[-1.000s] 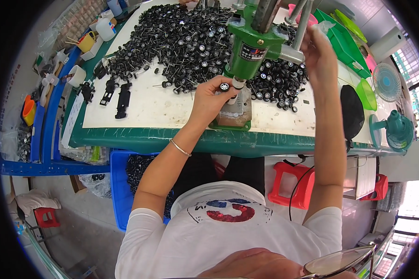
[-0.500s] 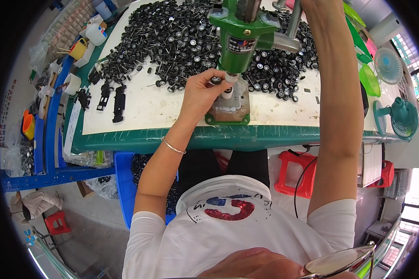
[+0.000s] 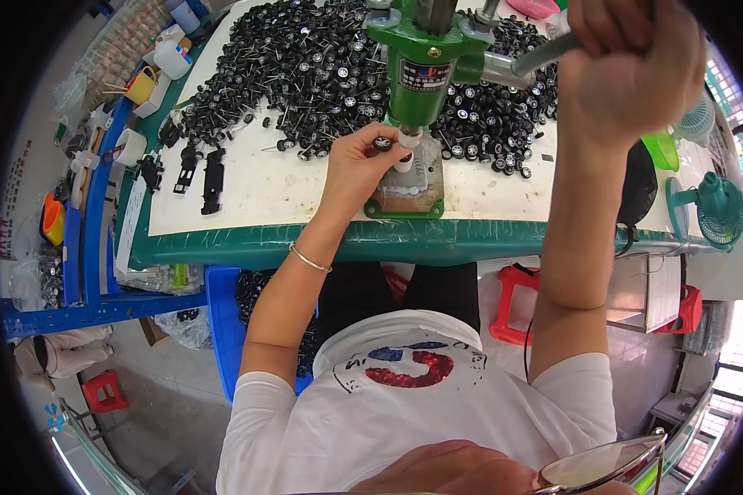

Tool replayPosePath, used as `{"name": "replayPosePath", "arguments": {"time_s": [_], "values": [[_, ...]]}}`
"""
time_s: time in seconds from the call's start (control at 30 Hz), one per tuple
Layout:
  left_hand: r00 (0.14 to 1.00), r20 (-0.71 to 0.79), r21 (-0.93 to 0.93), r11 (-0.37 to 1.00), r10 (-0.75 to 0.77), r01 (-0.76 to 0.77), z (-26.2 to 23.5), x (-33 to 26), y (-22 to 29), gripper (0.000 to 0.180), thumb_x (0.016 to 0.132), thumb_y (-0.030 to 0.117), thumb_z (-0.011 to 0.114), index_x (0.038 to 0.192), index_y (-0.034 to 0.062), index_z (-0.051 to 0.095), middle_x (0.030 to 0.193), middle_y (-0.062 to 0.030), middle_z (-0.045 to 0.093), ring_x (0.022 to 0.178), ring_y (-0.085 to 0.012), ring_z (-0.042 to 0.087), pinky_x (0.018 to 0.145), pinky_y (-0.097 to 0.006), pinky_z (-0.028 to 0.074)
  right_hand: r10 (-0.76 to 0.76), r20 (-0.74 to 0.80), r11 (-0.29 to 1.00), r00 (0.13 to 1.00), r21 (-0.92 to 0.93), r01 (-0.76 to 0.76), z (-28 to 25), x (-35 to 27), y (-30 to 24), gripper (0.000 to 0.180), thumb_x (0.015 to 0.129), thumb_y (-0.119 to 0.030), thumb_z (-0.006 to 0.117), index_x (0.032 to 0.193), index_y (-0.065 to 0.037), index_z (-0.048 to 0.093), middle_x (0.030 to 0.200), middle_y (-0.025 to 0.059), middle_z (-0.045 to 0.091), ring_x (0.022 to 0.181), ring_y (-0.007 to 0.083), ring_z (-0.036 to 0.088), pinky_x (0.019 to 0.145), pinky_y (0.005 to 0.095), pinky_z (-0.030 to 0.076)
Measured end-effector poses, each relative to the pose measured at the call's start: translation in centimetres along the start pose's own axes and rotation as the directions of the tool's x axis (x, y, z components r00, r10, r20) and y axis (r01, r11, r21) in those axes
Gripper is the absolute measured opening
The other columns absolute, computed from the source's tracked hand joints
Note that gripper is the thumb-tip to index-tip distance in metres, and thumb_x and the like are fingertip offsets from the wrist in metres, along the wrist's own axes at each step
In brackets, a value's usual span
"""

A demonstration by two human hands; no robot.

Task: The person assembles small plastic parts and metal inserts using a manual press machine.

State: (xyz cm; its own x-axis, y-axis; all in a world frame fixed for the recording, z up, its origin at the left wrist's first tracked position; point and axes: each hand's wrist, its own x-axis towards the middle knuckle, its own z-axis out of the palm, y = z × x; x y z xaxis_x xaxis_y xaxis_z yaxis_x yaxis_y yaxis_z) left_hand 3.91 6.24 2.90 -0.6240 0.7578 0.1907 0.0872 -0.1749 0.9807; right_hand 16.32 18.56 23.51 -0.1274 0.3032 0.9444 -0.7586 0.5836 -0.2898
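Note:
A green hand press (image 3: 425, 78) stands at the table's near edge. My left hand (image 3: 362, 157) is closed at its ram, pinching a small black toy wheel (image 3: 382, 143) with a silver hub. Under those fingertips sits a white cylindrical holder (image 3: 404, 163) on the press's base plate (image 3: 409, 198); the fingers partly hide it. My right hand (image 3: 631, 74) is raised at the right, wrapped round the end of the metal press lever (image 3: 549, 54). Behind the press spreads a large heap of black toy wheels (image 3: 305, 82), many on thin metal axles.
Black toy chassis parts (image 3: 212, 181) lie on the table's left. A blue rack (image 3: 91, 239) flanks that side, and a blue bin (image 3: 223, 330) of dark parts stands below. To the right are a teal fan (image 3: 714, 210), a green basket (image 3: 660, 153) and a red stool (image 3: 512, 305).
My right hand has come down and toward me, to the right, swinging the lever from steep to a lower slant. My left hand stays at the press with the wheel.

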Motion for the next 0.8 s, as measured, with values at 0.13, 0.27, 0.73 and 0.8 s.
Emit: {"name": "replayPosePath", "arguments": {"time_s": [0.13, 0.27, 0.73, 0.8], "values": [[0.998, -0.034, -0.047, 0.997, 0.052, -0.054, 0.0, -0.2, -0.9, 0.018, 0.079, 0.007, 0.074, 0.096, 0.0027, 0.071, 0.079, 0.0004, 0.066, 0.064, -0.0037, 0.057, 0.057, -0.019, 0.045, 0.001, -0.105, 0.999, 0.994, 0.047, 0.004, 0.1, -1.2, 0.3, 0.033, 0.095, -0.034, 0.052, 0.076, -0.007, 0.052, 0.057, -0.0041, 0.03, 0.046, 0.0059, 0.023, 0.043, 0.0246, 0.018], [0.998, -0.053, -0.122, 0.992, -0.02, 0.013, 0.6, -0.7, -0.2, 0.027, 0.08, 0.004, 0.072, 0.107, 0.0045, 0.07, 0.086, 0.0007, 0.066, 0.07, -0.0048, 0.059, 0.062, -0.019, 0.048, 0.011, -0.147, 1.0, 0.989, 0.024, -0.007, -0.3, -1.3, 0.7, 0.033, 0.095, -0.034, 0.053, 0.076, -0.006, 0.052, 0.058, -0.0038, 0.029, 0.047, 0.0065, 0.023, 0.043, 0.0243, 0.018], [0.957, -0.142, -0.744, 0.665, -0.252, 0.065, -1.8, -0.1, -2.0, 0.024, 0.087, 0.008, 0.057, 0.11, 0.0019, 0.056, 0.08, -0.0068, 0.062, 0.075, -0.0187, 0.064, 0.073, -0.032, 0.052, 0.629, 0.084, 0.728, 0.773, 0.285, -0.624, -6.2, 5.2, 13.2, 0.023, 0.093, -0.017, 0.06, 0.106, 0.002, 0.058, 0.073, 0.0009, 0.055, 0.056, 0.0059, 0.047, 0.046, 0.0195, 0.038], [0.923, -0.222, -0.64, 0.761, -0.313, 0.104, -4.0, -0.7, -2.2, 0.023, 0.084, 0.009, 0.063, 0.105, 0.0025, 0.058, 0.08, -0.0056, 0.062, 0.073, -0.0177, 0.063, 0.07, -0.032, 0.052, 0.625, 0.116, 0.725, 0.772, 0.281, -0.629, -6.5, 4.0, 12.7, 0.025, 0.096, -0.019, 0.056, 0.11, 0.001, 0.057, 0.078, 0.0021, 0.056, 0.06, 0.0086, 0.049, 0.052, 0.0226, 0.041]]}}
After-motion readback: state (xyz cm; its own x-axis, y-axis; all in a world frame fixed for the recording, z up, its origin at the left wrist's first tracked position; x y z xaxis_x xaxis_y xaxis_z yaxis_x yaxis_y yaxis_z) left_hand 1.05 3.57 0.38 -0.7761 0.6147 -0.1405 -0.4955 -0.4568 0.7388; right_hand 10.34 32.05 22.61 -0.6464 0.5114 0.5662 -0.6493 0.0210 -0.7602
